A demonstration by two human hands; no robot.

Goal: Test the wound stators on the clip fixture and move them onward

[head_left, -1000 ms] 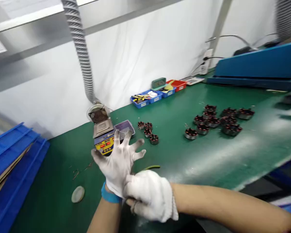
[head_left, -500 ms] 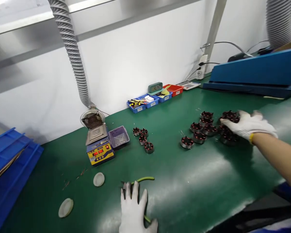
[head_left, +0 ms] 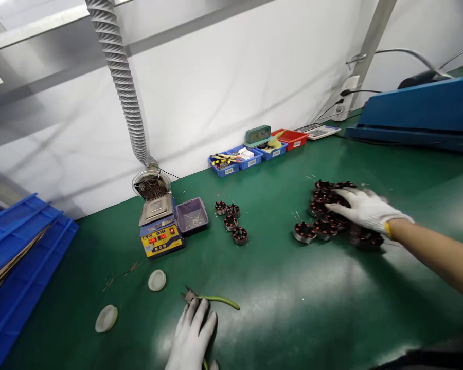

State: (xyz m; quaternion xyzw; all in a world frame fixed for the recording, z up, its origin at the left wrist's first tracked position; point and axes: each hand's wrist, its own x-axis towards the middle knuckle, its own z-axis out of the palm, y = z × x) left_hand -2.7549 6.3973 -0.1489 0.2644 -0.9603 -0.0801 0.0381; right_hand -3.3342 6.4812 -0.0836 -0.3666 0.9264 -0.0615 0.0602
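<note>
My left hand [head_left: 193,334], in a white glove, lies over a pair of cutting pliers [head_left: 219,300] with green handles. Its fingers are stretched out and touch the tool near the jaws; the second handle is mostly hidden under the palm. At the right, my gloved right hand [head_left: 364,208] rests with extended fingers on a cluster of wire-wound motor stators [head_left: 304,231], hiding part of them. Several smaller wound stators [head_left: 239,235] stand apart in the middle of the green table.
A blue-yellow solder pot [head_left: 162,241] stands beside a purple tray [head_left: 193,216], under a grey duct hose [head_left: 125,87]. Two white lids [head_left: 157,280] lie nearby. Blue crates [head_left: 27,257] are at left. Small bins [head_left: 226,169], a clock [head_left: 258,134] and a calculator [head_left: 318,131] line the wall.
My right hand has moved left, pushing its stators up against the others into one tighter group. My left hand has turned and its fingers have drawn closer together over the pliers, which have tilted.
</note>
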